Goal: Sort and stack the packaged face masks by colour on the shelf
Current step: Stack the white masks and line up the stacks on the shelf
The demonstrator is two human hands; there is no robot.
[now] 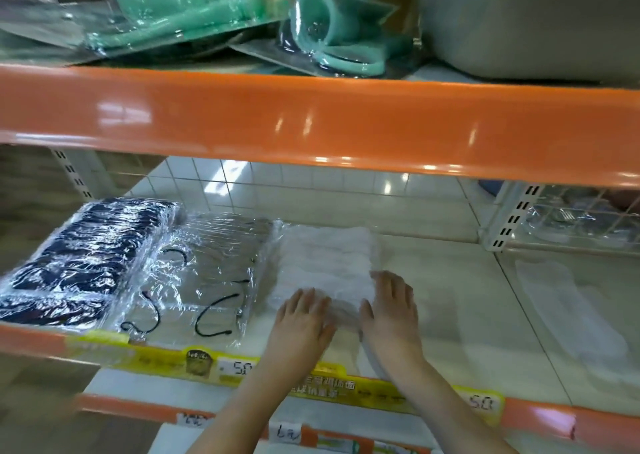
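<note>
in the lower middle of the frame, both hands lie flat on a pack of white masks (325, 266) sealed in clear film. the left hand (304, 318) presses on its near left corner with fingers straight and spread a little; the right hand (391, 308) rests on its near right edge, fingers straight and close together. neither hand curls round anything. the white pack is pale and blurry, its folds faint under the wrap, and it sits on the cream shelf (450, 315) with its long side running toward the back.

just to its left, touching or nearly so, lies a pack of grey masks (204, 270) under shiny crinkled plastic, with black ear loops showing at the near end. left of that, at the left edge of the frame, is a pack of dark navy masks (86, 259), glossy with highlights. the three packs sit side by side in a row.

a yellow price strip (221, 367) runs along the shelf's front lip. on the orange-fronted shelf above (311, 121), in the upper part of the frame, lie teal packaged items (194, 7).
</note>
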